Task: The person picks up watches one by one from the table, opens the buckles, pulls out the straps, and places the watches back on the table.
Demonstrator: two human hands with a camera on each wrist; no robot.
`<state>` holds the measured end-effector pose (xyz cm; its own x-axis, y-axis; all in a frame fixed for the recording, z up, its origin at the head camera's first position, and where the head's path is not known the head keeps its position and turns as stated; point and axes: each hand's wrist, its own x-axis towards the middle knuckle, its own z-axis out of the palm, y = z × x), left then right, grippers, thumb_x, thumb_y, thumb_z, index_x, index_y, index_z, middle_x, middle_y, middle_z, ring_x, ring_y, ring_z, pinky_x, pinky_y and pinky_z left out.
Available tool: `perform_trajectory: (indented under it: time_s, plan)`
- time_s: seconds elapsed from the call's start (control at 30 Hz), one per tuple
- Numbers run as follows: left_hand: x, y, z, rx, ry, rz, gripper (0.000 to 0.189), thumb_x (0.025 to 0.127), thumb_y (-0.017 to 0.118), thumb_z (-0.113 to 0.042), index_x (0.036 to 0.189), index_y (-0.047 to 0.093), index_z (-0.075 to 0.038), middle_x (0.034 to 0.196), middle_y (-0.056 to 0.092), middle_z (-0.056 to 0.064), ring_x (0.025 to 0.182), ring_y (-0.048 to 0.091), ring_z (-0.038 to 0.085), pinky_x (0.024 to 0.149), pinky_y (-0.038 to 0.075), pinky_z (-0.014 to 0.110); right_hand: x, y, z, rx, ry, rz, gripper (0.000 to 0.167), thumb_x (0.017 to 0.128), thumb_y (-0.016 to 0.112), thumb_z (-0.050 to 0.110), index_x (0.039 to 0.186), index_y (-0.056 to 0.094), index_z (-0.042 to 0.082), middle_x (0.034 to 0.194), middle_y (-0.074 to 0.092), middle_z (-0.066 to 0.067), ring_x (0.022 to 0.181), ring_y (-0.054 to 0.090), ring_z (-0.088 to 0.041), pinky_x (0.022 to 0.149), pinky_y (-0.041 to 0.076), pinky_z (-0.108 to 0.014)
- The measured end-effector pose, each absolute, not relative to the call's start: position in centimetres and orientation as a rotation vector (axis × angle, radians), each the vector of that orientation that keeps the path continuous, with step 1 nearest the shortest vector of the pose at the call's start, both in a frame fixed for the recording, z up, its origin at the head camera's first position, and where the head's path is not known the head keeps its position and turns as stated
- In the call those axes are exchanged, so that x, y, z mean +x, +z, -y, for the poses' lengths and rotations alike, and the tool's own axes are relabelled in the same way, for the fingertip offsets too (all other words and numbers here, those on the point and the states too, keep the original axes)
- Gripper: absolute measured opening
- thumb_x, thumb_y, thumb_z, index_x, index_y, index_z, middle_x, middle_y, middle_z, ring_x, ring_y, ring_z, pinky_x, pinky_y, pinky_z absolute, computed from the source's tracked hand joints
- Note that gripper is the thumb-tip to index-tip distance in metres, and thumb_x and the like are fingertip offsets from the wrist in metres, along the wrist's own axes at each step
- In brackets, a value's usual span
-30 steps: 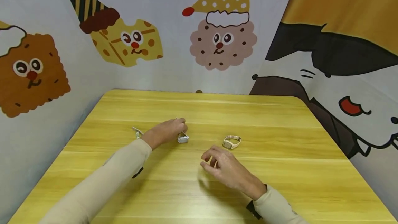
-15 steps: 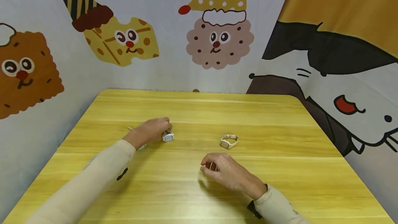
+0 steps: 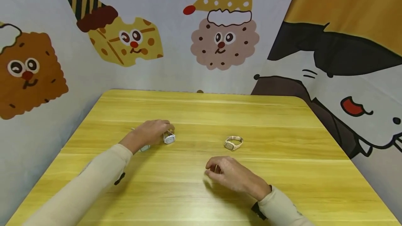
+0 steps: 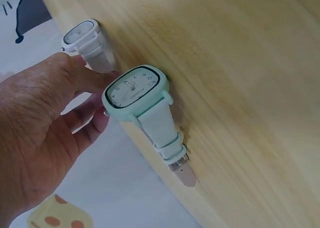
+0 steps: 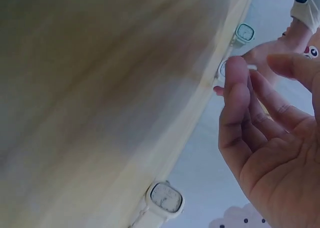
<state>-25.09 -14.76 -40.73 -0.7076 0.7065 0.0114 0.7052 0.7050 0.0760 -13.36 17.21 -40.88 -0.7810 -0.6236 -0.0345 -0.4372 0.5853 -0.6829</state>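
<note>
My left hand (image 3: 147, 134) holds a white wristwatch (image 3: 169, 139) by its strap, left of the table's middle. In the left wrist view the white watch's strap (image 4: 100, 57) runs down to the fingers. A mint-green wristwatch (image 4: 135, 87) stands nearer that camera, its strap buckled and dial tilted up; it overlaps the fingertips there. In the head view the hand and wrist hide most of this mint watch (image 3: 145, 148). Held over the table to the right, my right hand (image 3: 230, 175) has loosely bent fingers with nothing between them. Beyond it sits a cream wristwatch (image 3: 230, 145).
The watches are on a yellow wood-grain table (image 3: 194, 111) with rounded far corners. Behind it hangs a pale cloth backdrop (image 3: 176, 76) with cartoon food figures, reaching round both sides.
The left hand has moved left with the white watch, bringing it close to the mint watch. The right hand has dropped back slightly. The cream watch stays put.
</note>
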Motion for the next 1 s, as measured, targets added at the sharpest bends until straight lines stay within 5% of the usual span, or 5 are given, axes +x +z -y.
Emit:
perform_trajectory:
  time_s: [0.17, 0.37, 0.67, 0.8, 1.0]
  plan:
    - [-24.4, -39.7, 15.2, 1.155, 0.125, -2.940, 0.067, 0.076, 0.078, 0.017, 0.137, 0.059, -0.004, 0.129, 0.060, 0.017, 0.112, 0.063, 0.034, 0.078, 0.059, 0.041, -14.4, -40.5, -18.4, -0.847, -0.928, -2.769, 0.008, 0.101, 0.066, 0.021, 0.102, 0.071, 0.015, 0.086, 0.060, 0.013, 0.076, 0.058, -0.005, 0.064, 0.053, -0.025]
    - [-22.2, -38.1, 13.8, 1.228, 0.031, -3.036, 0.060, 0.084, 0.073, 0.011, 0.140, 0.055, -0.001, 0.119, 0.056, 0.018, 0.094, 0.060, 0.027, 0.057, 0.052, 0.028, -16.6, -40.2, -21.1, -0.744, -0.831, -3.097, 0.010, 0.100, 0.067, 0.013, 0.105, 0.074, 0.008, 0.097, 0.061, 0.004, 0.083, 0.059, -0.013, 0.066, 0.053, -0.031]
    - [-19.0, -37.5, 9.4, 1.523, 0.069, -3.197, 0.039, 0.094, 0.067, -0.011, 0.131, 0.061, 0.000, 0.115, 0.061, 0.014, 0.089, 0.062, 0.025, 0.062, 0.056, 0.027, -18.6, -40.7, -22.9, -0.879, -0.439, -3.302, 0.023, 0.090, 0.078, 0.005, 0.112, 0.074, 0.001, 0.105, 0.066, -0.012, 0.089, 0.060, -0.029, 0.070, 0.052, -0.044]
    - [-17.6, -37.6, 8.2, 1.471, 0.302, -3.187, 0.043, 0.097, 0.067, -0.019, 0.135, 0.058, -0.001, 0.124, 0.061, 0.013, 0.102, 0.064, 0.025, 0.071, 0.059, 0.030, -19.8, -41.3, -23.2, -0.802, -0.350, -3.266, 0.024, 0.093, 0.075, 0.007, 0.115, 0.074, -0.002, 0.104, 0.067, -0.014, 0.088, 0.063, -0.032, 0.069, 0.057, -0.044]
    - [-16.4, -37.7, 7.7, 1.337, 0.586, -3.142, 0.045, 0.098, 0.067, -0.021, 0.138, 0.056, -0.003, 0.130, 0.059, 0.011, 0.114, 0.061, 0.025, 0.065, 0.058, 0.028, -20.9, -42.0, -23.6, -0.601, -0.382, -3.130, 0.013, 0.098, 0.067, 0.009, 0.104, 0.078, 0.007, 0.093, 0.066, -0.007, 0.079, 0.062, -0.023, 0.061, 0.056, -0.041]
